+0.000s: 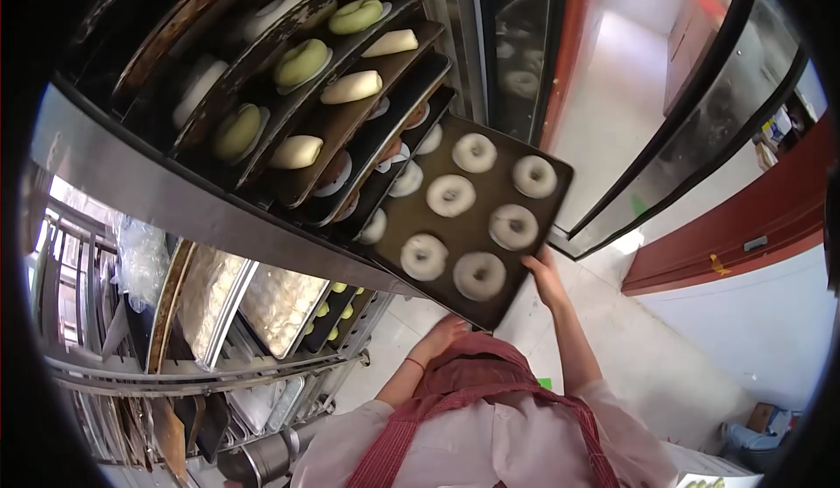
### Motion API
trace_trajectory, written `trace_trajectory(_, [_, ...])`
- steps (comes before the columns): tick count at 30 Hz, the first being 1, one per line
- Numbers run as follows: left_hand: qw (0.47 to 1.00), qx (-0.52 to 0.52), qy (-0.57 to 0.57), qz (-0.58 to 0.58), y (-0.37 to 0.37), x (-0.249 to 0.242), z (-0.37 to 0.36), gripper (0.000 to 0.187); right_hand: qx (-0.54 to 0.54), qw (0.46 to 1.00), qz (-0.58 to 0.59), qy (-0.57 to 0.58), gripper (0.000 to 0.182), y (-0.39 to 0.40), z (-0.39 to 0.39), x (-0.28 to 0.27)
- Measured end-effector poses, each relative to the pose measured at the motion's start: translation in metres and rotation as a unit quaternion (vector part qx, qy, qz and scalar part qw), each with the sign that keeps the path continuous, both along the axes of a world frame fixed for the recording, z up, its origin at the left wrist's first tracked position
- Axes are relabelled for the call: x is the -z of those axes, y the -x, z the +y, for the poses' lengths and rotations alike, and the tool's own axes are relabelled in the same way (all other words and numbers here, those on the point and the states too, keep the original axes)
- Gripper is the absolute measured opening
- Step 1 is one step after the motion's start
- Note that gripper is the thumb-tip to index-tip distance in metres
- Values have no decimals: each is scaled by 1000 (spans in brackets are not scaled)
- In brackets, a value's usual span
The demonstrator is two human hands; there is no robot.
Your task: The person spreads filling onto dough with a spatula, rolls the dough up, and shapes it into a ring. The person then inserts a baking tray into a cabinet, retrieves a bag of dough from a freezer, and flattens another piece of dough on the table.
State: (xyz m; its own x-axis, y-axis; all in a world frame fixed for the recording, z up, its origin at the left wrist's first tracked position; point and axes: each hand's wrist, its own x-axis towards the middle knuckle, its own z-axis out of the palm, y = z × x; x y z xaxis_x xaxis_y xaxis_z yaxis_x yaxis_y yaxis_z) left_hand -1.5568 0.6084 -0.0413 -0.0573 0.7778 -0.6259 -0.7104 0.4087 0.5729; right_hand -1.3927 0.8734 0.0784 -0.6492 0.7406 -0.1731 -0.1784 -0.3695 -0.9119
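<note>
A dark baking tray (551, 226) of pale ring-shaped doughs (451, 196) sticks out of the tall metal rack (262, 217), its far side still between the shelves. My right hand (547, 280) is closed round the tray's right edge, thumb on the rim. At the near edge, by the front corner, my left hand (443, 338) holds the tray from below, its fingers partly hidden. On the trays above lie green dough pieces (303, 62) and cream-coloured rolls (352, 87). Brown pieces on papers (336, 173) show between the tiers.
At the lower left stands another metal rack (219, 370) with trays of pale dough and green pieces. A clear plastic bag (142, 256) hangs there. On the right, an open glass door (691, 138) with a dark frame stands near the tray. Tiled floor (630, 357) stretches below.
</note>
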Motion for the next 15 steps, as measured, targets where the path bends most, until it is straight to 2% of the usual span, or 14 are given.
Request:
trace_trajectory(1, [995, 69, -4, 69, -16, -28, 21, 44, -4, 1000, -18, 7, 61, 24, 2, 0])
trace_trajectory(2, [981, 134, -12, 138, -31, -76, 53, 48, -32, 999, -12, 8, 66, 46, 7, -1])
trace_trajectory(3, [991, 83, -34, 103, -38, -100, 77, 50, -83, 995, -51, 18, 72, 63, 16, 0])
trace_trajectory(5, [994, -48, -94, 33, -34, -127, 120, 55, 15, 989, -72, -130, 75, 83, 16, -19])
trace_trajectory(6, [983, -128, -131, -2, -24, -138, 142, 57, 100, 958, -65, -260, 75, 83, 29, -29])
trace_trajectory(7, [969, -184, -164, -29, -7, -155, 159, 61, 182, 904, -56, -383, 76, 76, 44, -41])
trace_trajectory(8, [960, -245, -139, -3, 6, -169, 174, 56, 231, 827, -135, -494, 72, 45, 58, -93])
trace_trajectory(9, [949, -287, -131, -16, 21, -175, 186, 51, 323, 739, -223, -548, 67, 13, 81, -137])
trace_trajectory(10, [936, -329, -122, -30, 32, -179, 193, 47, 429, 636, -192, -613, 59, -21, 118, -170])
trace_trajectory(11, [932, -342, -120, 3, 38, -187, 194, 48, 512, 657, -168, -528, 57, -61, 140, -199])
trace_trajectory(12, [928, -356, -109, -10, 47, -185, 192, 48, 613, 630, -152, -452, 59, -106, 176, -210])
trace_trajectory(13, [923, -370, -99, -22, 56, -180, 191, 49, 644, 540, -154, -519, 60, -159, 216, -222])
trace_trajectory(14, [929, -357, -95, 7, 67, -182, 191, 51, 643, 596, -172, -449, 60, -216, 273, -223])
trace_trajectory(15, [926, -369, -82, 6, 77, -186, 193, 52, 639, 655, -57, -400, 63, -233, 309, -230])
